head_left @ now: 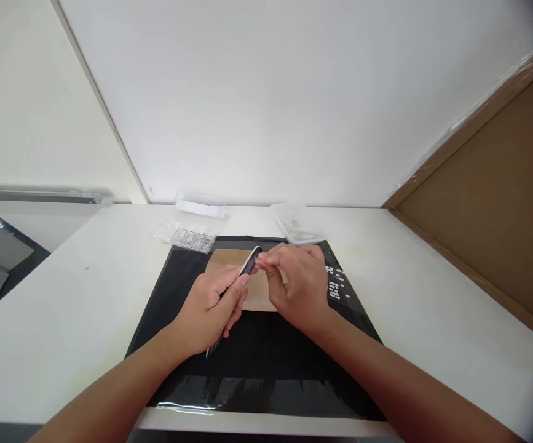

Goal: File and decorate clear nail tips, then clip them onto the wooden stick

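My left hand (pixel 215 306) is closed around a slim black object with a white edge (pixel 250 261), tilted so that its upper end points away and to the right. Its lower end shows below the palm; its exact kind cannot be told. My right hand (pixel 296 277) is at the upper end, thumb and fingertips pinched together there. Whatever lies between those fingertips is too small to make out. Beneath both hands, a brown sheet (pixel 259 295) lies on a black mat (pixel 266 347). Small white pieces (pixel 334 289) are scattered on the mat's right side, beside my right hand.
At the back left are a clear plastic box (pixel 200 206) and a clear sheet with dark printing (pixel 193 239). Behind my right hand stands a shallow translucent tray (pixel 296 223) with small contents. A brown framed panel (pixel 487 184) leans along the right of the white table (pixel 63 320).
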Motion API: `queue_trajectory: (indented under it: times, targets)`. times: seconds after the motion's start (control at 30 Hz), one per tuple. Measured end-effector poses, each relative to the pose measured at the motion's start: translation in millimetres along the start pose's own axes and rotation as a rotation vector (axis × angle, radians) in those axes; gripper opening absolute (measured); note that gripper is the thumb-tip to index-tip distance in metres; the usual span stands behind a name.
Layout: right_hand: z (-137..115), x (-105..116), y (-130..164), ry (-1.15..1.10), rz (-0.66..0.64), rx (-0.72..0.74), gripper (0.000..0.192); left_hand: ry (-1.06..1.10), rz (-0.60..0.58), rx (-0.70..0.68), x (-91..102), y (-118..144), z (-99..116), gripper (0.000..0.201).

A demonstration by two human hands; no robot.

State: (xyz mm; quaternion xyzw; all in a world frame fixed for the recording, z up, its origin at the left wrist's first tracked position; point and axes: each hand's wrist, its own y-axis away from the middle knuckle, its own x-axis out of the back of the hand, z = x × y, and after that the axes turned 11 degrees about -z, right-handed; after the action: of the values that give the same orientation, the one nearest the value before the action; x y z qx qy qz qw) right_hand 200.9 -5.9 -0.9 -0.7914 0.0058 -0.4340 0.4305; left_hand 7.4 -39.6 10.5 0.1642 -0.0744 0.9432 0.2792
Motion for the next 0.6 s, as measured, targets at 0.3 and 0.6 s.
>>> queue_trajectory:
  times: [0.3, 0.6]
  targets:
    - [2, 6, -4, 0.019, -0.043, -0.028, 0.020, -0.001, 0.000, -0.008, -0.9, 0, -2, 0.041]
    - [2, 15, -7, -0.079, -0.132, -0.039, 0.018, -0.267, 0.030, -0.108, 0.8, -1, 2, 0.038]
